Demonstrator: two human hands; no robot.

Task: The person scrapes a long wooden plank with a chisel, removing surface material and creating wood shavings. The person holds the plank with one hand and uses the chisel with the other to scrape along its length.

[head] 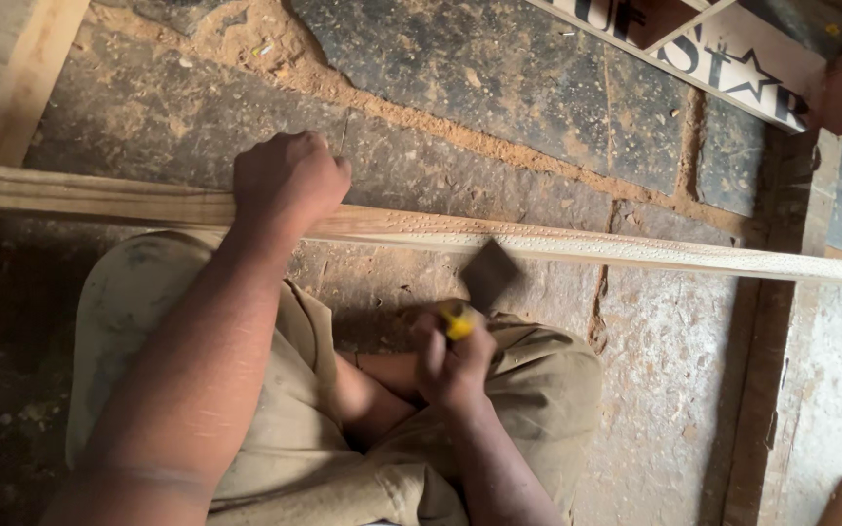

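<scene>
Long pale wooden strip point(577, 244) lying across a dusty stone floor point(499, 107), w/ both my hands at it.
My left hand point(289, 180) is fisted tight over the strip; right hand point(452, 360), blurred, grips a yellow-handled tool w/ dark flat blade point(487, 275) just beside the strip's near edge.

Soft, warm daylight, a bit dim. The right hand point(452, 358) and its scraper point(487, 275) are blurry. Dark shadows sit under the legs.

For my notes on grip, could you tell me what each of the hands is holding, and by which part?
The left hand grips the long wooden strip around its near-middle. The right hand holds a scraper by its yellow handle.
</scene>
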